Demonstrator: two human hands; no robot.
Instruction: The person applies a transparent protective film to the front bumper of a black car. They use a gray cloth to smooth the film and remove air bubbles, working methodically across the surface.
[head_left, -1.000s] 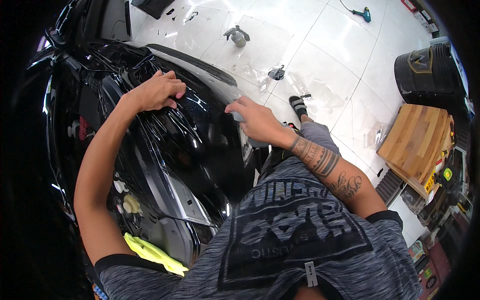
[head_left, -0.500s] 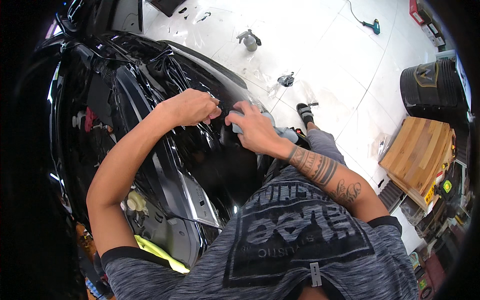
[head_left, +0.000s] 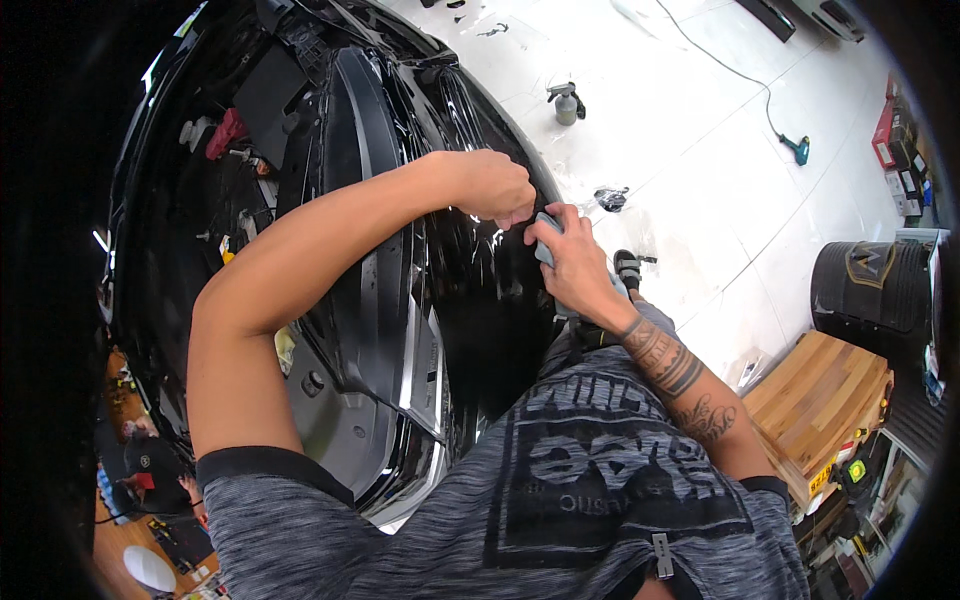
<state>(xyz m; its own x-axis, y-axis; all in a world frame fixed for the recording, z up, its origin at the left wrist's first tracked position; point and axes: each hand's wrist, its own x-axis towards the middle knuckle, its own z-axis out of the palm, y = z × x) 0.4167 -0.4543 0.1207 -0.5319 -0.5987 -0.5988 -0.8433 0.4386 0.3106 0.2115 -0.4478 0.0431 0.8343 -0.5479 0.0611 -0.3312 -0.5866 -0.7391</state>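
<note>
My left hand is closed, fingertips curled down at the outer edge of the glossy black car fender; what they grip is hidden. Just right of it, my right hand holds a grey-blue pad or cloth against the same edge. Wrinkled black film covers the upper part of the fender. Inward of this panel lie a dark trim strip and the open engine bay.
A spray bottle, corded tool and crumpled plastic lie on white floor. At right are a black drum, wooden boards and stacked boxes. Another person is at lower left.
My left hand has moved rightward to meet my right hand at the fender edge. My right hand and its pad have shifted too, and the whole view has turned.
</note>
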